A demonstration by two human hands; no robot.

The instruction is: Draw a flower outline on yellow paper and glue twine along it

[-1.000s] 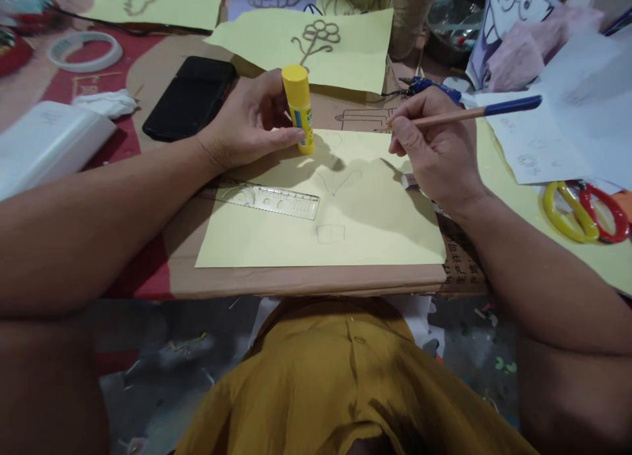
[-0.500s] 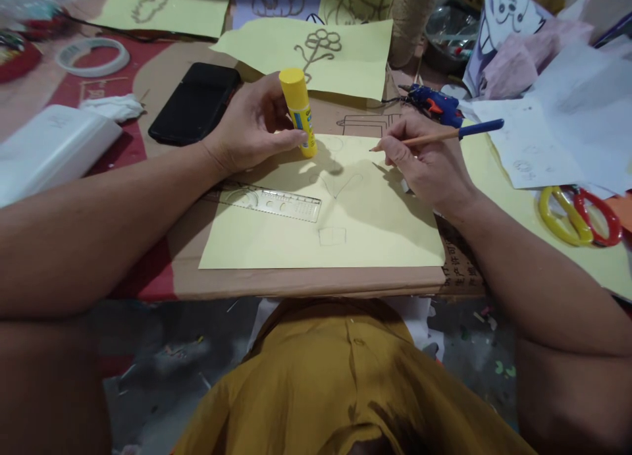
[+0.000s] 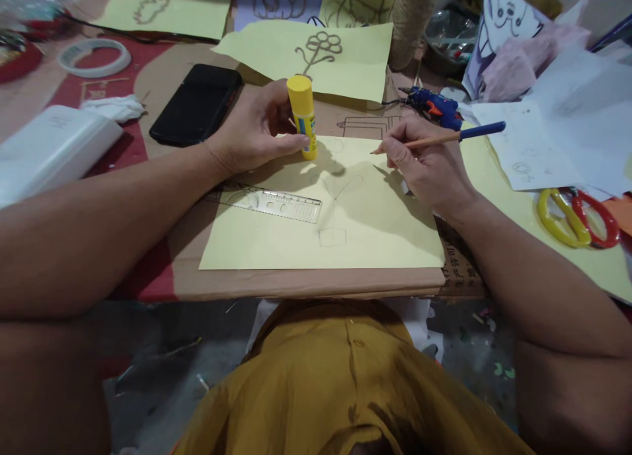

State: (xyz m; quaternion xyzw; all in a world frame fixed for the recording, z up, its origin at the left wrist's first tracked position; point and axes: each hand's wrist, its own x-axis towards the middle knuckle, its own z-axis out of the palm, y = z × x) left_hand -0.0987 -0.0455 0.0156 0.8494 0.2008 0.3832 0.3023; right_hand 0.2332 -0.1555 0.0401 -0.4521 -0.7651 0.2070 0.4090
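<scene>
Between the thumb and fingers of my left hand (image 3: pixel 261 129) is a yellow glue stick (image 3: pixel 302 109), held nearly upright at the far part of a yellow sheet of paper (image 3: pixel 266 247). My right hand (image 3: pixel 427 159) grips a pencil (image 3: pixel 439 139) with a blue end, its tip pointing left over the sheet. I cannot tell whether the tip touches the paper. Faint pencil lines on the sheet show a small box, two leaf-like shapes and a round outline. A clear ruler (image 3: pixel 276 203) lies across the sheet's left side, below my left hand.
Behind the sheet lies paper with a flower outline (image 3: pixel 363 73). A black phone (image 3: pixel 195 105), a tape roll (image 3: pixel 93 58) and a white box (image 3: pixel 54 145) are on the left. To the right are a blue glue gun (image 3: pixel 434 106), scissors (image 3: pixel 575 218) and loose white papers (image 3: pixel 573 126).
The glue stick has shifted slightly right and down in the view and stands a little straighter. My right hand and the pencil have hardly moved.
</scene>
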